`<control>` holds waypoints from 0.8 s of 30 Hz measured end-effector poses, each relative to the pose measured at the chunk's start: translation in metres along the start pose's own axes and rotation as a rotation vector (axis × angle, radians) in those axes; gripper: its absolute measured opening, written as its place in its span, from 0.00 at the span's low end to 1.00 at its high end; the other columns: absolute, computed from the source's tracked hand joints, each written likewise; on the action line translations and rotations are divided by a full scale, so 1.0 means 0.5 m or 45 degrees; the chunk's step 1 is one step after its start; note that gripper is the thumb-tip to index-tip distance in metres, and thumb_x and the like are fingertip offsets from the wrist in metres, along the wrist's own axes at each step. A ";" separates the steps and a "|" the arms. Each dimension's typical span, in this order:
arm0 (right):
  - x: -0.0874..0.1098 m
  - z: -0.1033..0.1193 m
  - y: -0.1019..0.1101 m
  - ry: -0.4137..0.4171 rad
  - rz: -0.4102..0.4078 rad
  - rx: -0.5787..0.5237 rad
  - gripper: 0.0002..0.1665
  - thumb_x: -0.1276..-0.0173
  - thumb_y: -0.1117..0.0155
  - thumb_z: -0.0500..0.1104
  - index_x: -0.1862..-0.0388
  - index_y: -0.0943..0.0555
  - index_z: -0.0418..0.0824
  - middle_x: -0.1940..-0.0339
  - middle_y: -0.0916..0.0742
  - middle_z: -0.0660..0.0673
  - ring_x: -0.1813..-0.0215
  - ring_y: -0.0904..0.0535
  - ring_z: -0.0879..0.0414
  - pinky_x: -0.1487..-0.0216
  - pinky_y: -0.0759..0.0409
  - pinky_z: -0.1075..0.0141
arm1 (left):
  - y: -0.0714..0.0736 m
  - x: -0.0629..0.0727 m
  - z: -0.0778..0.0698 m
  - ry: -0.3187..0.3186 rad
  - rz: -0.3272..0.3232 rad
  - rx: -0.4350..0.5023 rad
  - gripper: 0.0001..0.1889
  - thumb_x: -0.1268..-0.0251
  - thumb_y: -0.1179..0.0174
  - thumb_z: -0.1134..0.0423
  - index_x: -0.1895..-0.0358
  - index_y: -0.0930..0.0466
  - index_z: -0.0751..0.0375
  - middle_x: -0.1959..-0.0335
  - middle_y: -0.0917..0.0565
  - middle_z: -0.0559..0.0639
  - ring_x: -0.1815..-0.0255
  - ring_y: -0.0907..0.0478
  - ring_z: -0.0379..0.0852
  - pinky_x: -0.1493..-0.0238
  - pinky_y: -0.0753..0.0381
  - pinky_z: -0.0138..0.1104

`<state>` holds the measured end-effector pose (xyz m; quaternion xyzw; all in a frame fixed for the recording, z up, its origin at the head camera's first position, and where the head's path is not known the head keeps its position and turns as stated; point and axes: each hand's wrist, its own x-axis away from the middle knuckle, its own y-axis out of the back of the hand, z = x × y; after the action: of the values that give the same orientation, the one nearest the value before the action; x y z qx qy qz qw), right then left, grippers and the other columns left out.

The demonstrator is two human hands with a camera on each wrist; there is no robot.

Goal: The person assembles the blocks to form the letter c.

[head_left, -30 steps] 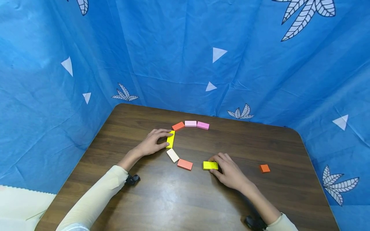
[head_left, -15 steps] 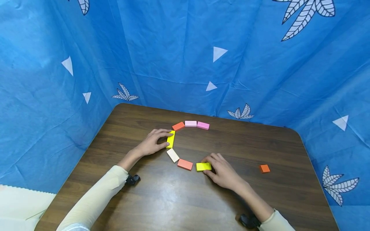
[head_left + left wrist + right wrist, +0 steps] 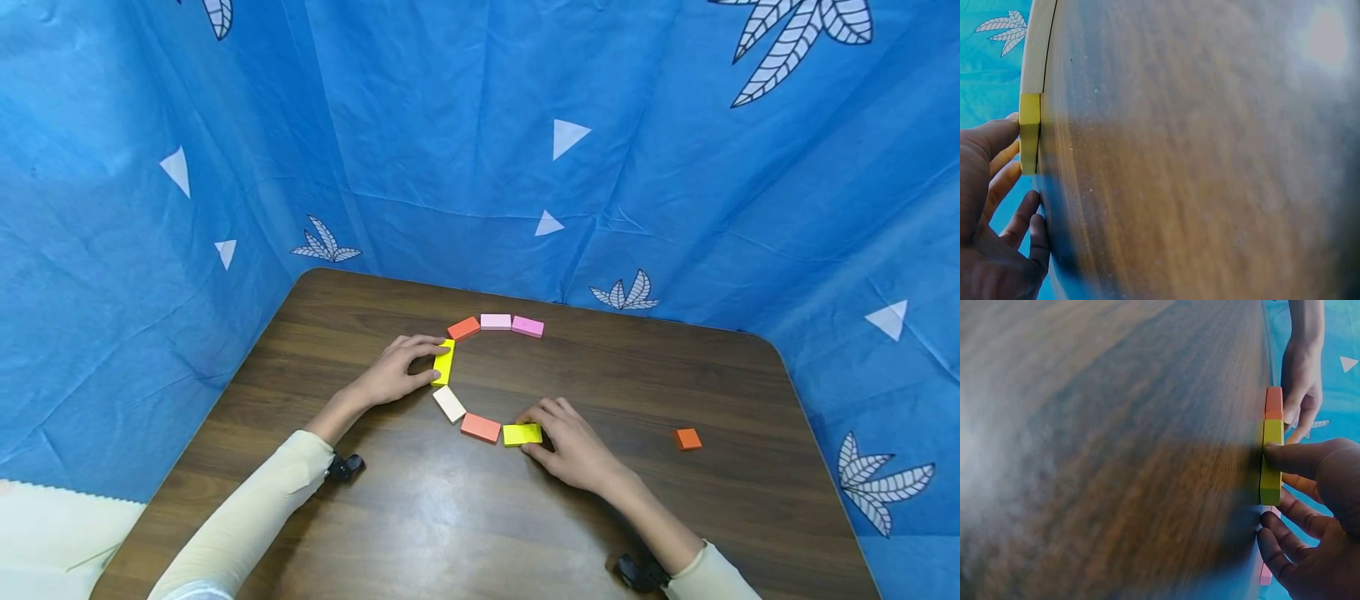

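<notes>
Flat coloured blocks lie in a C-shaped curve on the table. My left hand [image 3: 395,371] has its thumb and a finger at the two ends of a yellow block [image 3: 446,361] on the curve's left side, also visible in the left wrist view. With thumb and fingers, my right hand [image 3: 573,446] pinches a second yellow block [image 3: 521,435] flat on the tabletop. That block's left end is beside a salmon block [image 3: 480,427], and in the right wrist view the two look end to end. A cream block [image 3: 449,404] lies between the salmon block and the left yellow one.
An orange-red block [image 3: 463,327], a pale pink block [image 3: 496,322] and a brighter pink block [image 3: 528,326] form the curve's far part. A small orange block [image 3: 687,438] lies apart at the right. Blue patterned cloth [image 3: 480,150] hangs behind the brown wooden table [image 3: 420,533].
My right hand has slid its yellow block left along the table, up to the salmon block's right end. The left hand has stayed in place on its yellow block.
</notes>
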<state>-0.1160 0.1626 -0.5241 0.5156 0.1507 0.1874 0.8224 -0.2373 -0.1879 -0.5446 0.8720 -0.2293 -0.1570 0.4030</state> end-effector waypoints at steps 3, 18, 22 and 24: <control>-0.001 0.001 0.000 0.005 -0.002 0.004 0.21 0.32 0.19 0.49 0.43 0.14 0.52 0.47 0.14 0.57 0.45 0.26 0.59 0.42 0.21 0.56 | 0.001 -0.001 0.000 0.002 0.002 0.000 0.26 0.22 0.33 0.54 0.24 0.21 0.49 0.19 0.25 0.47 0.24 0.31 0.57 0.24 0.33 0.60; -0.002 0.000 0.001 0.022 -0.004 -0.013 0.23 0.32 0.20 0.51 0.40 0.15 0.52 0.46 0.14 0.56 0.43 0.26 0.58 0.40 0.21 0.53 | 0.005 -0.004 -0.003 0.006 0.004 -0.002 0.26 0.22 0.33 0.54 0.25 0.20 0.49 0.19 0.25 0.46 0.26 0.30 0.56 0.26 0.33 0.58; 0.007 -0.008 0.014 -0.016 0.013 -0.054 0.26 0.31 0.20 0.53 0.37 0.16 0.51 0.42 0.14 0.55 0.41 0.25 0.57 0.38 0.20 0.51 | 0.005 -0.003 -0.004 0.002 0.000 0.000 0.26 0.22 0.33 0.54 0.25 0.20 0.49 0.19 0.25 0.47 0.25 0.30 0.57 0.25 0.33 0.59; 0.017 -0.019 0.023 -0.042 0.010 -0.067 0.27 0.31 0.20 0.53 0.37 0.16 0.52 0.42 0.14 0.55 0.40 0.25 0.57 0.37 0.20 0.50 | 0.004 -0.002 -0.004 0.001 0.001 0.002 0.26 0.22 0.33 0.54 0.25 0.21 0.50 0.20 0.25 0.47 0.25 0.30 0.57 0.25 0.33 0.60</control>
<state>-0.1146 0.1786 -0.5184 0.4973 0.1301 0.1860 0.8373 -0.2381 -0.1874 -0.5417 0.8723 -0.2295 -0.1562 0.4025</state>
